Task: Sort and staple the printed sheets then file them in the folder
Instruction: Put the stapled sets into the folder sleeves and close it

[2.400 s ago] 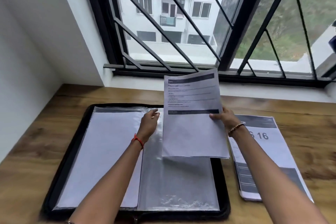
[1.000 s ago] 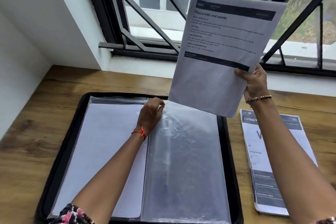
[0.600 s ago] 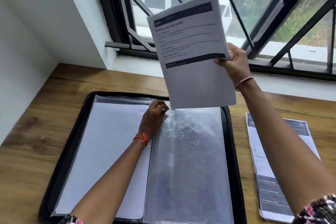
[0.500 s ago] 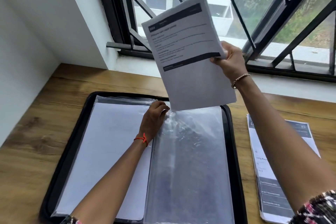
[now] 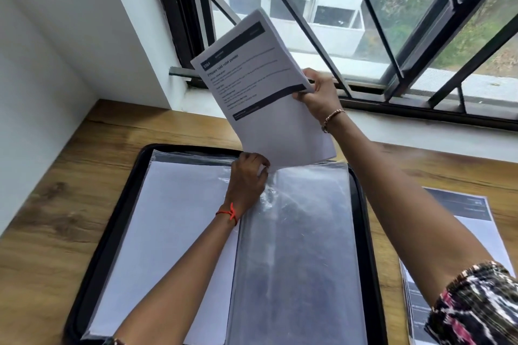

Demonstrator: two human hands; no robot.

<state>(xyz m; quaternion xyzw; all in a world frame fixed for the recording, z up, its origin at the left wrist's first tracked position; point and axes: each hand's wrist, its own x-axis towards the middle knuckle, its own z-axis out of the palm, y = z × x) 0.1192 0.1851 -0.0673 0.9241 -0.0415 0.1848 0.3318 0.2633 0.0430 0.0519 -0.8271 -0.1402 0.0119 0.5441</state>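
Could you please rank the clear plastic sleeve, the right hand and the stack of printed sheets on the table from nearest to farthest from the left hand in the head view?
1. The clear plastic sleeve: the left hand grips its top edge.
2. The right hand: raised towards the window, holding the held sheets.
3. The stack of printed sheets: far right on the table.

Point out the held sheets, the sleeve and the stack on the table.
sheets (image 5: 280, 126), head view, blank lower half of the top page.
sleeve (image 5: 294, 232), head view, middle of the clear plastic.
stack (image 5: 482, 231), head view, white part of the top page.
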